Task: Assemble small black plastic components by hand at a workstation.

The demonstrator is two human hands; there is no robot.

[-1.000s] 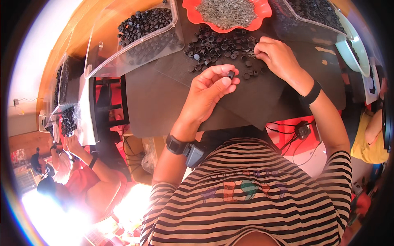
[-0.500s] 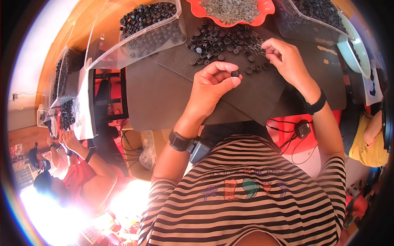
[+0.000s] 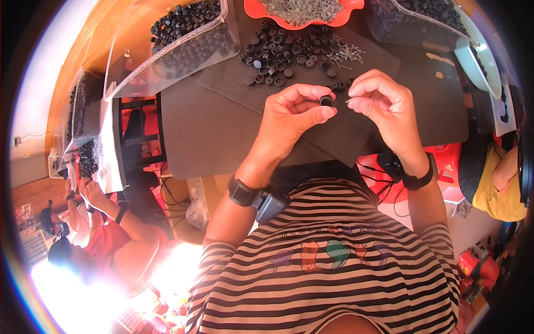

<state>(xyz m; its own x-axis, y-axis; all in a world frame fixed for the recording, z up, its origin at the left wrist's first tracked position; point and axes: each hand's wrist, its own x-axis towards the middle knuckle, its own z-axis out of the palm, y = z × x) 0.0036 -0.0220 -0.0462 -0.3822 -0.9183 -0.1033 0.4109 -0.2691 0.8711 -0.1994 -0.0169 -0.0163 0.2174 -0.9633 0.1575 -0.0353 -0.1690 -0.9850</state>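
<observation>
Between the thumb and fingers of my left hand (image 3: 292, 114) is a small round black plastic cap (image 3: 326, 101). My right hand (image 3: 386, 103) pinches a thin metal screw (image 3: 349, 101), its tip pointing at the cap with a small gap between them. Both hands hover over the near part of the dark table mat. Just beyond them lies a heap of loose black caps (image 3: 281, 53), some with the hollow side up. Silvery screws (image 3: 346, 53) are scattered at the heap's right edge.
A red scalloped bowl (image 3: 303, 22) full of screws stands at the back. Clear plastic bins of black parts flank it, one at left (image 3: 194, 50), one at right (image 3: 417, 22). A pale green basin (image 3: 481, 67) sits far right. Other people work at left and right.
My right hand has come from the screw pile toward me and to the left hand, now with a screw in its fingers. The left hand still holds the cap, turned slightly.
</observation>
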